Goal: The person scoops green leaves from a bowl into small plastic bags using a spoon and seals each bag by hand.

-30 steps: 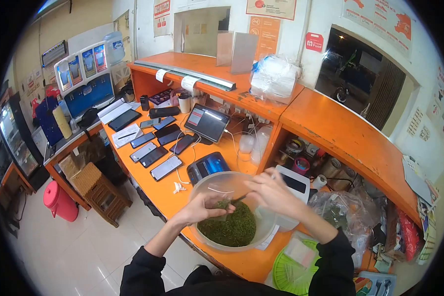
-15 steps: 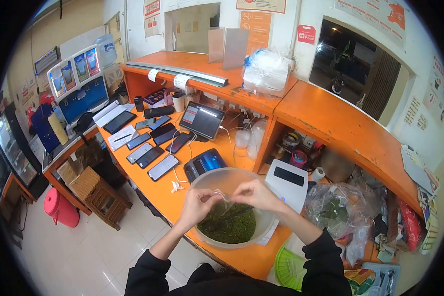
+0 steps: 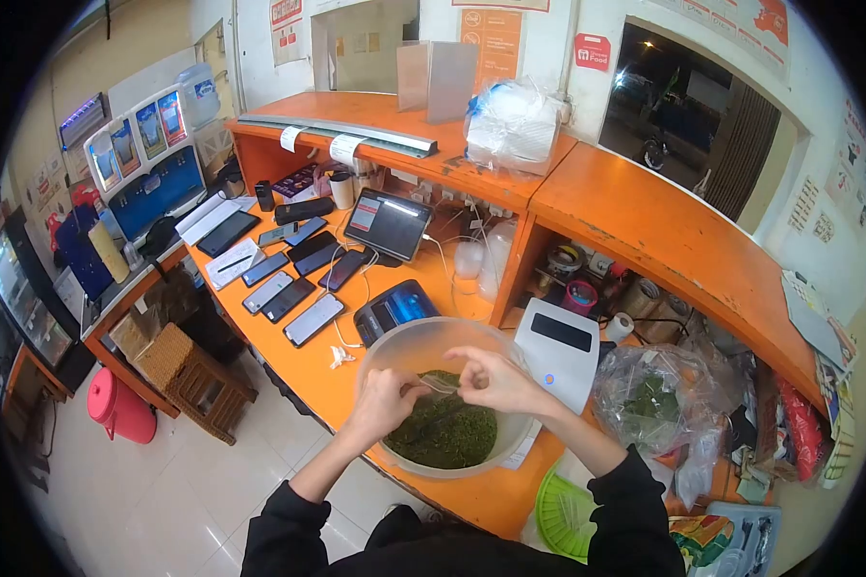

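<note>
A translucent round tub [image 3: 510, 460] with chopped green herbs [image 3: 443, 438] in it stands at the counter's front edge. Above the herbs, my left hand [image 3: 383, 399] is pinched on a small clear plastic bag [image 3: 439, 383], at the bag's left side. My right hand [image 3: 496, 382] is at the bag's right side, with thumb and index finger pinched together on it. What lies inside the bag is too small to tell. A dark spoon-like handle seems to rest on the herbs, partly hidden.
Several phones [image 3: 313, 320] and a tablet on a stand [image 3: 387, 225] are beyond the tub. A black-and-blue device [image 3: 395, 312] stands behind it, a white machine [image 3: 556, 351] to its right. A green basket [image 3: 554, 510] and a bag of greens [image 3: 650, 402] are at the right.
One second ago my right hand held a dark utensil by the bag; now both hands pinch the bag. The view has shifted slightly.
</note>
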The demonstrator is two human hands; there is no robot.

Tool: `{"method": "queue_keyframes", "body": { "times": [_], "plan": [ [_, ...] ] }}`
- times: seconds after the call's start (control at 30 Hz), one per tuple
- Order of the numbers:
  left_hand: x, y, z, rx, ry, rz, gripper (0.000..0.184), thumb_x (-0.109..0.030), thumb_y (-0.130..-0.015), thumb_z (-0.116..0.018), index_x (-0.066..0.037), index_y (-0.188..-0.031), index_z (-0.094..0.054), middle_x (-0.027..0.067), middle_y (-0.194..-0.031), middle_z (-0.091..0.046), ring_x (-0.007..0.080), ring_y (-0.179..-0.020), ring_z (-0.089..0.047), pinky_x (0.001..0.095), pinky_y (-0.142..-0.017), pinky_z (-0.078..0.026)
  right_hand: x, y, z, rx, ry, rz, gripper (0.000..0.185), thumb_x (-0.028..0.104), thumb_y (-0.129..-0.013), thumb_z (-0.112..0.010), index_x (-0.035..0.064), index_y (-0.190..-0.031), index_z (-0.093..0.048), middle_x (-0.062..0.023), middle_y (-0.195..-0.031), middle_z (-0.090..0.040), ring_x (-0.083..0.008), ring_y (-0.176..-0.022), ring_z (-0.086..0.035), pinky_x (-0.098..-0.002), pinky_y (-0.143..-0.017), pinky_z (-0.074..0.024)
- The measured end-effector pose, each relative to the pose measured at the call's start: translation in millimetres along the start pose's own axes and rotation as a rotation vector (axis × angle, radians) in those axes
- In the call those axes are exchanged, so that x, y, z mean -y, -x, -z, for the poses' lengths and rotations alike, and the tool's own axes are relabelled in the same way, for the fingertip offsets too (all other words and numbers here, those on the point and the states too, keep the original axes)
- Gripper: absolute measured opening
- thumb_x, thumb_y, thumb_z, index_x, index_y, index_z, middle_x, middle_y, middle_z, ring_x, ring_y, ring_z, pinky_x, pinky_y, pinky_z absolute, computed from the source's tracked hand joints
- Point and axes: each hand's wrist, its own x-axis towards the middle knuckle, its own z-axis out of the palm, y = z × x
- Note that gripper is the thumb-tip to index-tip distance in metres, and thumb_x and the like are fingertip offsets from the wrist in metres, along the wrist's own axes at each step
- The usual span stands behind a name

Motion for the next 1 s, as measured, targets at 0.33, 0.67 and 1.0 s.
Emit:
{"method": "queue_keyframes", "body": {
  "times": [0.33,0.67,1.0],
  "plan": [
    [-2,2,-1,0.02,0.681,0.127,0.013,-0.002,-0.085,-0.056,0.007,-0.094,-0.06,0.0118,-0.084,-0.067,0.015,-0.08,-0.065,0.0238,-0.07,-0.051,-9,4,-10,-0.263,-0.228,0.134,0.033,0.011,-0.081,-0.066,-0.0045,-0.108,-0.056,-0.0102,-0.103,-0.061,-0.0158,-0.097,-0.057,-0.0281,-0.083,-0.0467],
    [-27,16,6,-0.012,0.894,0.094,0.01,-0.001,-0.086,-0.057,0.005,-0.093,-0.059,0.0119,-0.089,-0.066,0.016,-0.086,-0.064,0.0258,-0.077,-0.051,30,24,-32,-0.412,-0.312,0.4,0.011,0.0,-0.081,-0.063,-0.0054,-0.091,-0.064,-0.0073,-0.085,-0.062,-0.0108,-0.079,-0.058,-0.0231,-0.072,-0.0463],
    [-43,28,10,-0.078,0.728,0.009,0.007,0.001,-0.082,-0.062,0.004,-0.088,-0.065,0.0092,-0.086,-0.067,0.0126,-0.08,-0.063,0.0244,-0.074,-0.051,50,43,-43,-0.597,0.008,0.54,0.007,-0.002,-0.077,-0.064,-0.0021,-0.084,-0.065,-0.0092,-0.082,-0.063,-0.0157,-0.073,-0.06,-0.0256,-0.066,-0.0466]
  ]
}}
